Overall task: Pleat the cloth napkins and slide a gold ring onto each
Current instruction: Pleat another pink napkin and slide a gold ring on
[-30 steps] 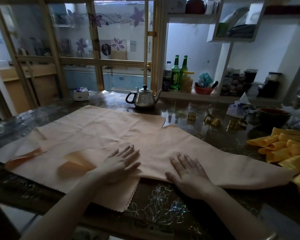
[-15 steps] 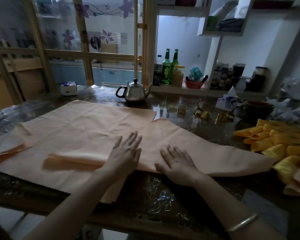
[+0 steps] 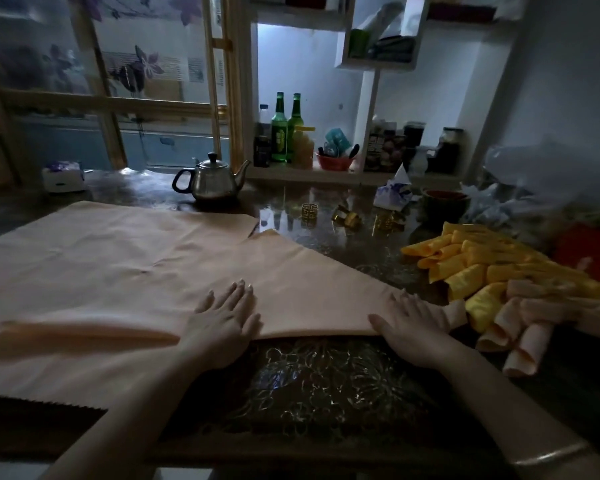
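Left hand (image 3: 222, 320) and right hand (image 3: 409, 323) press flat, fingers (image 3: 238, 292) straight, on the peach cloth napkin (image 3: 153, 265) (limp, probably slippery); pinch its six-o'clock fold.

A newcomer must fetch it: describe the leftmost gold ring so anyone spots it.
Find the steel teapot at the far side of the table. Right of it, gold rings dot the dark top. The leftmost gold ring stands alone and upright, nearest the teapot.
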`<state>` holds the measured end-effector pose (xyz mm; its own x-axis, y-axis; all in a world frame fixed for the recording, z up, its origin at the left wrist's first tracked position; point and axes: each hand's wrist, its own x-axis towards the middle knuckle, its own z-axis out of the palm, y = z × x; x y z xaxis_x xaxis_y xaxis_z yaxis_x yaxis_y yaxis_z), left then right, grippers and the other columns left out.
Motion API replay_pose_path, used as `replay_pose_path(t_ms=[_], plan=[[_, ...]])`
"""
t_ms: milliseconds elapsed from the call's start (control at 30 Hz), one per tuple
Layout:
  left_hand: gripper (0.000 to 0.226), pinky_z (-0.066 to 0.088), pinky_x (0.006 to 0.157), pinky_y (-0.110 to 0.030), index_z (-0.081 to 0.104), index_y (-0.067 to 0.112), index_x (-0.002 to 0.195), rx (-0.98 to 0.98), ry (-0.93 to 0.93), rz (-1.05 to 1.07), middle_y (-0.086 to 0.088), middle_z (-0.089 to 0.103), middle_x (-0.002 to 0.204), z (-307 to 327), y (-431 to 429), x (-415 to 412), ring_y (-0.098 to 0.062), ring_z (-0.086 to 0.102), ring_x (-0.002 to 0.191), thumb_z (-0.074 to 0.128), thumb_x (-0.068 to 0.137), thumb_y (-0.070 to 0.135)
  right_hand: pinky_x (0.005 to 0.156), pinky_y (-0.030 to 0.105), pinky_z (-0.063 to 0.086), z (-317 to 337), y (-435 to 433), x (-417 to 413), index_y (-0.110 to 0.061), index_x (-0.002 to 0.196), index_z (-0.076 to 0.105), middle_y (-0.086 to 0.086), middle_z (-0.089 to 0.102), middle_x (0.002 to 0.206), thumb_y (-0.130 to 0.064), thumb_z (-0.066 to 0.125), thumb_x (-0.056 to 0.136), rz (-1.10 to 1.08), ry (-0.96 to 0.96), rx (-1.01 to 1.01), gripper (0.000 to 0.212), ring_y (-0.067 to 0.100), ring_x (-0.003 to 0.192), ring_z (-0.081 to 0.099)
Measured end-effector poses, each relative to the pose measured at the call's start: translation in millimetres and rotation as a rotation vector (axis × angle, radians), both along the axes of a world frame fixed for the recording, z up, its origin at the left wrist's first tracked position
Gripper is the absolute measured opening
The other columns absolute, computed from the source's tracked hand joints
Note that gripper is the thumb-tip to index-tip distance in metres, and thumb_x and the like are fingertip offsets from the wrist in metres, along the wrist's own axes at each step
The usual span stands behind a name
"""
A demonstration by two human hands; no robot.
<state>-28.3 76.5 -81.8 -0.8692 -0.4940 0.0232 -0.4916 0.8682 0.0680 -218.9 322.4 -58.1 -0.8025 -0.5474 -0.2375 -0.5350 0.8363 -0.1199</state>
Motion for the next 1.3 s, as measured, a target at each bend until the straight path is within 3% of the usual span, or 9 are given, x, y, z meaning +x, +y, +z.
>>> replay_pose_path(t_ms=[267, 467, 633, 800, 933, 1033, 1100, 1200, 1300], plan=[[0.062, -0.006, 0.121, -0.036, 0.0, 0.021, 0.155, 0.034, -0.009, -0.029, 0.004, -0.01, 0.161, 2, -3, 1, -0.005, -0.014, 0.146, 0.018, 0.102, 0.049, 0.116, 0.054, -0.013, -1, 17, 24, -0.024, 0.154, -0.009, 0.001, -0.018, 0.161, -0.071, 0.012, 0.092, -0.096, -0.01, -0.083, 0.081, 0.02, 0.147, -0.021], [0.063, -0.007, 0.121, -0.037, -0.004, 0.02, 0.155, 0.053, -0.073, -0.053, 0.002, -0.014, 0.161, 6, -10, 1, -0.008, -0.015, 0.146, 0.017, 0.102, 0.049, 0.12, 0.045, -0.004, -1, 27, 21, -0.025, 0.155, 0.005, 0.001, 0.0, 0.163, -0.067, 0.014, 0.094, -0.118, 0.083, -0.104, 0.075, 0.022, 0.149, -0.006], [0.063, -0.007, 0.121, -0.036, -0.005, 0.02, 0.154, 0.045, -0.083, -0.043, 0.003, -0.014, 0.161, 6, -12, 5, -0.007, -0.015, 0.146, 0.017, 0.103, 0.048, 0.119, 0.05, -0.004, 3, 26, 14, -0.025, 0.155, 0.014, 0.001, 0.014, 0.162, -0.066, 0.011, 0.095, -0.153, 0.156, -0.06, 0.073, 0.026, 0.147, 0.007], [0.063, -0.007, 0.121, -0.036, -0.003, 0.02, 0.155, 0.062, -0.075, -0.026, 0.002, -0.012, 0.161, 6, -16, 11, -0.007, -0.015, 0.146, 0.019, 0.103, 0.049, 0.117, 0.055, 0.005, 8, 11, 17, -0.03, 0.154, 0.016, 0.003, 0.01, 0.162, -0.068, 0.014, 0.093, -0.237, 0.105, -0.062, 0.071, 0.032, 0.147, 0.001], [0.063, -0.006, 0.121, -0.034, 0.0, 0.022, 0.155, 0.115, -0.033, -0.023, 0.003, -0.009, 0.162, 7, -20, 15, -0.005, -0.012, 0.146, 0.022, 0.102, 0.049, 0.117, 0.057, 0.005, 17, -18, 24, -0.025, 0.154, 0.017, 0.006, 0.009, 0.162, -0.066, 0.02, 0.094, -0.197, 0.182, -0.091, 0.072, 0.032, 0.148, -0.001], [0.061, -0.001, 0.121, -0.031, 0.011, 0.026, 0.155, 0.164, 0.109, 0.004, 0.004, 0.003, 0.162, 11, -20, 15, -0.005, -0.002, 0.148, 0.026, 0.101, 0.051, 0.119, 0.051, 0.002, 25, -56, 25, -0.023, 0.153, 0.02, 0.005, 0.012, 0.161, -0.063, 0.02, 0.096, -0.059, 0.197, -0.097, 0.07, 0.031, 0.148, 0.002], [0.059, 0.005, 0.12, -0.032, 0.028, 0.029, 0.151, 0.135, 0.225, 0.014, 0.005, 0.016, 0.161, 19, -22, 12, -0.007, 0.012, 0.148, 0.024, 0.098, 0.056, 0.118, 0.048, 0.006, 29, -84, 22, -0.023, 0.152, 0.025, 0.004, 0.019, 0.16, -0.06, 0.022, 0.097, 0.028, 0.201, -0.118, 0.067, 0.029, 0.147, 0.008], [0.05, 0.03, 0.112, -0.037, 0.056, 0.028, 0.132, 0.12, 0.409, -0.003, 0.003, 0.045, 0.147, 39, -38, -1, -0.016, 0.044, 0.133, 0.037, 0.093, 0.054, 0.11, 0.044, 0.025, 35, -126, 9, -0.024, 0.143, 0.042, 0.004, 0.037, 0.149, -0.056, 0.036, 0.097, 0.131, 0.154, -0.2, 0.057, 0.027, 0.138, 0.027], [0.027, 0.047, 0.093, -0.036, 0.067, 0.026, 0.115, 0.129, 0.481, -0.01, 0.001, 0.065, 0.124, 52, -73, -25, -0.02, 0.061, 0.111, 0.057, 0.093, 0.037, 0.104, 0.042, 0.04, 39, -164, -11, -0.023, 0.127, 0.058, 0.006, 0.051, 0.137, -0.046, 0.053, 0.093, 0.145, 0.037, -0.33, 0.041, 0.026, 0.125, 0.044]])
